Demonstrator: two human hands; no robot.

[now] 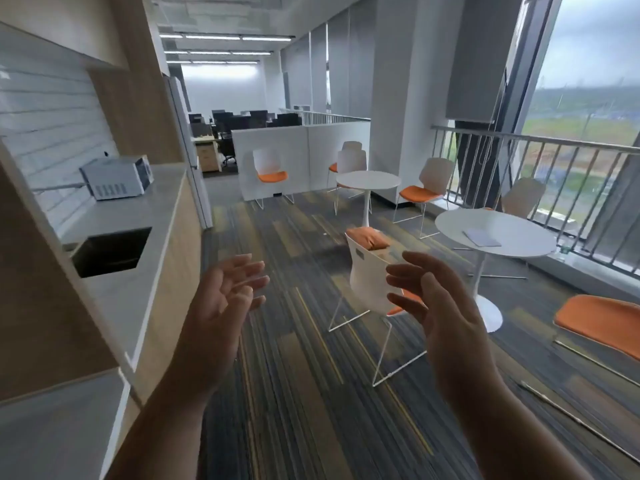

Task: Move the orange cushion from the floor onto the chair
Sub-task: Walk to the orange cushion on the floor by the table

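Observation:
An orange cushion (367,238) lies on the carpet beyond a white chair (369,278) that I see from behind, its backrest hiding the cushion's near part. The chair has an orange seat, mostly hidden by my right hand, and a white wire frame. My left hand (221,303) is raised left of the chair, palm inward, fingers spread and empty. My right hand (433,299) is raised in front of the chair's right side, fingers apart, holding nothing. Both hands are well short of the cushion.
A counter (138,216) with a sink (110,251) and microwave (117,177) runs along the left. A round white table (519,237) stands right of the chair, another (368,180) farther back. More orange-seated chairs (602,320) surround them. A railing (554,174) lines the window.

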